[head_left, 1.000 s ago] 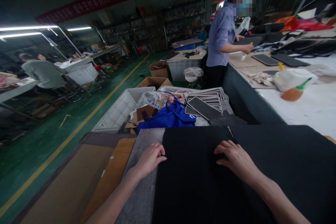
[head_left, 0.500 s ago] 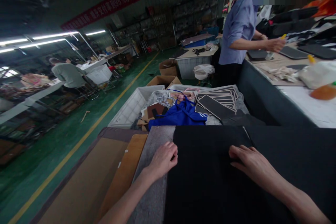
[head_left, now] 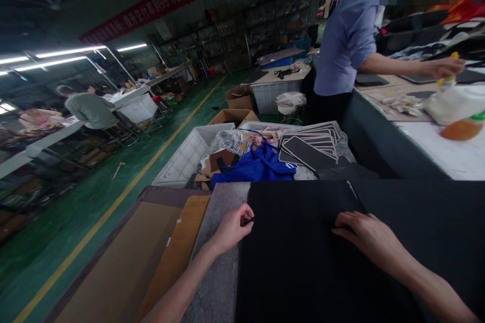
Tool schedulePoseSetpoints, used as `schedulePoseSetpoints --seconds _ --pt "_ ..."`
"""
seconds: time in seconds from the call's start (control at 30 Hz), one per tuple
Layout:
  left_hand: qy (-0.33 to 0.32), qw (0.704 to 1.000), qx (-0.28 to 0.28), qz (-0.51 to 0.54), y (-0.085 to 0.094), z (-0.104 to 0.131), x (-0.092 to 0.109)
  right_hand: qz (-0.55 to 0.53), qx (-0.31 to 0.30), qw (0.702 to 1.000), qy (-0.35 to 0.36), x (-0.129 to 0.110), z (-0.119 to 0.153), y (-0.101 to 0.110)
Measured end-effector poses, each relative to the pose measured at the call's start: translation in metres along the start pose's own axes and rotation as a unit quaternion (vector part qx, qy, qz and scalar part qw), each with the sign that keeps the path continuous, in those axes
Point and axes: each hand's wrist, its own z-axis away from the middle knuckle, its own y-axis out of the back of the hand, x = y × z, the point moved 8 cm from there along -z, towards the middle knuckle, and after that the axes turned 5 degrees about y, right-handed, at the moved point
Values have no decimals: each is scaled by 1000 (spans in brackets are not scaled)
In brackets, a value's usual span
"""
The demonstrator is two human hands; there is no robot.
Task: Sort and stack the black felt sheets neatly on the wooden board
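A large sheet of black fabric [head_left: 288,257] lies flat over the grey table top [head_left: 222,272]. At its left edge my left hand [head_left: 237,224] is closed, fingertips pinched on a bit of the black fabric. My right hand [head_left: 364,229] rests on the black material near a seam or edge that runs up toward the table's far side. Its fingers are bent together against the fabric; whether they grip a fold is hard to see in the dark.
Beyond the table stands a white bin [head_left: 178,161] beside a blue cloth [head_left: 257,164] and black panels with pale edges [head_left: 308,151]. A brown board [head_left: 178,247] lies at left. A person in a blue shirt [head_left: 343,40] reaches over the right-hand table [head_left: 424,133].
My left hand's fingers have shifted into a pinch at the fabric edge. The right hand has barely moved. The person in blue has reached farther right, to the bottle area.
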Motion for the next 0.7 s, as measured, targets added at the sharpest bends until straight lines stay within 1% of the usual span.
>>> schedulePoseSetpoints --seconds 0.17,0.47,0.63,0.7 --pt "4 1000 9 7 1 -1 0 3 9 1000 -13 0 0 0" --pt "9 999 25 -18 -1 -2 -3 14 46 999 -3 -4 1 4" --pt "6 998 34 -56 -1 0 2 50 68 996 -8 5 5 2" --pt "7 997 39 -70 0 1 3 73 84 994 -14 9 9 5"
